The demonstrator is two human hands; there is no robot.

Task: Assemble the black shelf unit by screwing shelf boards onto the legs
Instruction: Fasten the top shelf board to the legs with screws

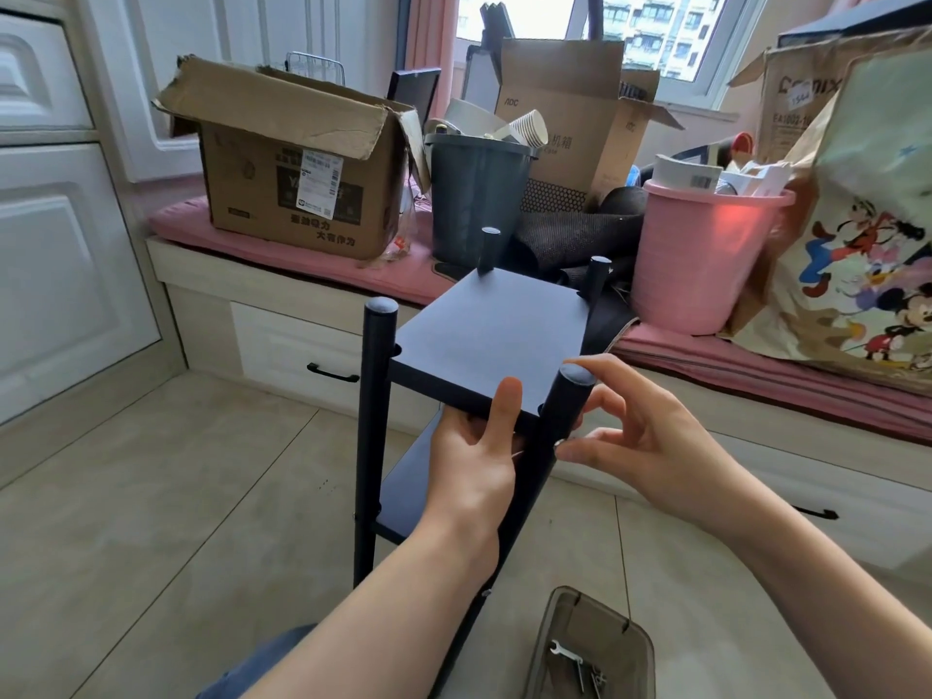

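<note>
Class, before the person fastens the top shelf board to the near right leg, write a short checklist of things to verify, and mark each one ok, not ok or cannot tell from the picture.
1. Left hand grips the top shelf board at its near edge: ok.
2. Right hand holds a screw at the near right leg: cannot tell; something small shows at the fingertips.
3. All four legs stand above the board: ok.
4. Lower shelf board already in place: ok.
5. Wrench within reach in the tray: ok.
</note>
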